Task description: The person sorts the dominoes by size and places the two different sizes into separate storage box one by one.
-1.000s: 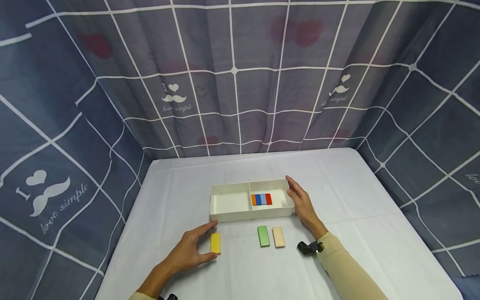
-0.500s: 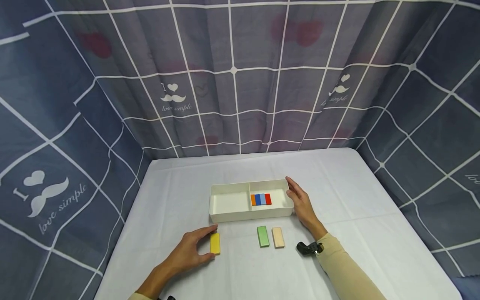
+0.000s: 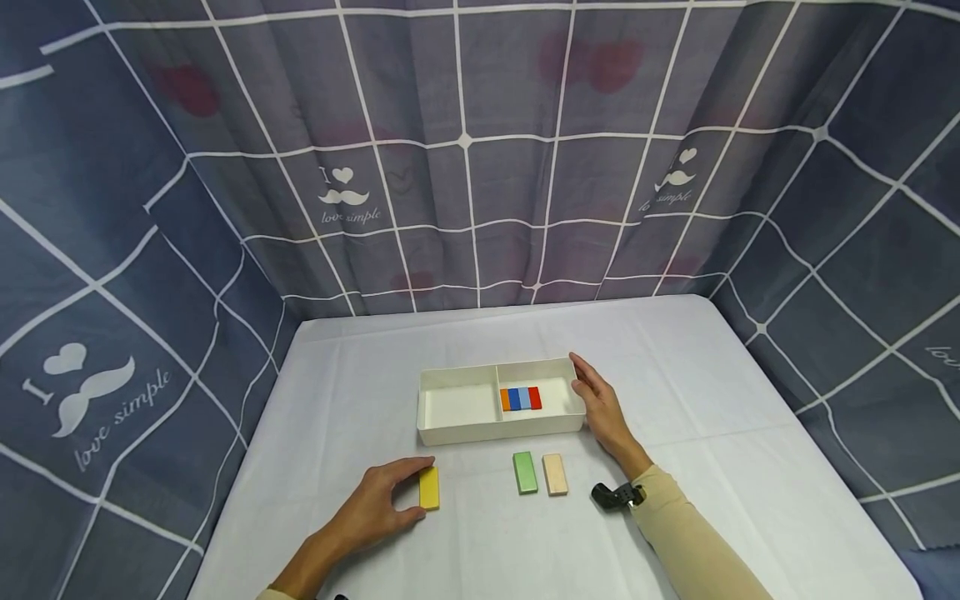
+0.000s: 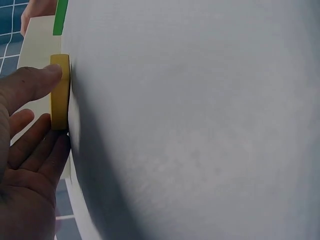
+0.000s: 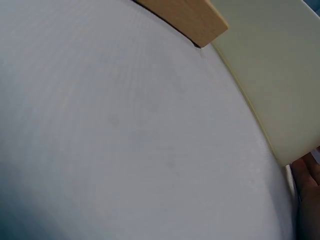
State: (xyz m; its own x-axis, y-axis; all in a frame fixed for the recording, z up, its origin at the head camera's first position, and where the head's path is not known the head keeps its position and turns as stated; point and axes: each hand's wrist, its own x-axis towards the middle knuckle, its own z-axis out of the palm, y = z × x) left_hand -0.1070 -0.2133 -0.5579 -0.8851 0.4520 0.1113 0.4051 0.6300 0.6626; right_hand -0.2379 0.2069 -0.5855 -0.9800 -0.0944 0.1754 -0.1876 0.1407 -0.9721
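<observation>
Between the thumb and fingers of my left hand [image 3: 380, 502] a yellow block [image 3: 429, 488] is pinched by its two ends. The left wrist view shows the thumb on one end of this yellow block [image 4: 60, 95] and fingertips at the other. My right hand [image 3: 606, 414] holds the right end of a white two-compartment box [image 3: 465, 432], its thumb at the rim and its fingers by the far corner. Orange, blue, light blue and red blocks [image 3: 521, 398] lie side by side in the right compartment, against the divider.
In front of the box a green block [image 3: 525, 472] and a pale wood block [image 3: 555, 474] lie side by side on the white cloth [image 3: 480, 550]. Grey-blue checked curtains [image 3: 517, 183] enclose the table at the back and sides.
My left thumb and fingers have closed in on the yellow block, the index finger coming down from the box's front corner to the block's far end. The right hand stays at the box.
</observation>
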